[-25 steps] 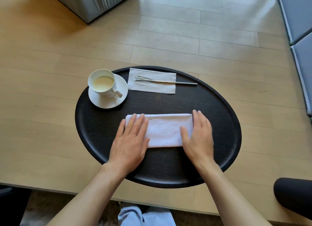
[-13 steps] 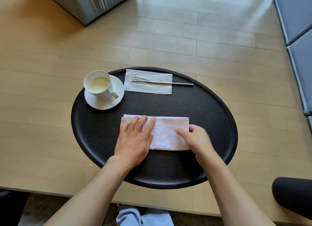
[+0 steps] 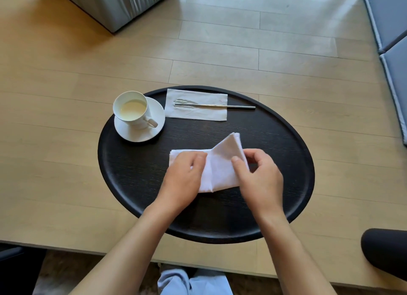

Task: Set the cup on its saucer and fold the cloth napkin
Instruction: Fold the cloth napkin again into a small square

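Observation:
A white cup (image 3: 132, 108) with pale liquid stands on its white saucer (image 3: 141, 134) at the left rear of the black oval tray (image 3: 123, 175). The white cloth napkin (image 3: 220, 169) lies folded into a strip at the tray's middle. My left hand (image 3: 185, 180) presses flat on the napkin's left half. My right hand (image 3: 257, 180) pinches the napkin's right end and holds it lifted and turned toward the left, so that end stands up off the tray.
A paper napkin (image 3: 196, 109) with a metal fork (image 3: 220, 106) on it lies at the tray's rear. The tray sits on a light wooden table (image 3: 66, 162). A grey box (image 3: 116, 4) stands far left; grey cushions (image 3: 392, 52) at right.
My right hand went from resting flat on the napkin's right end to pinching it and lifting it up and leftward. My left hand slid a little toward the middle.

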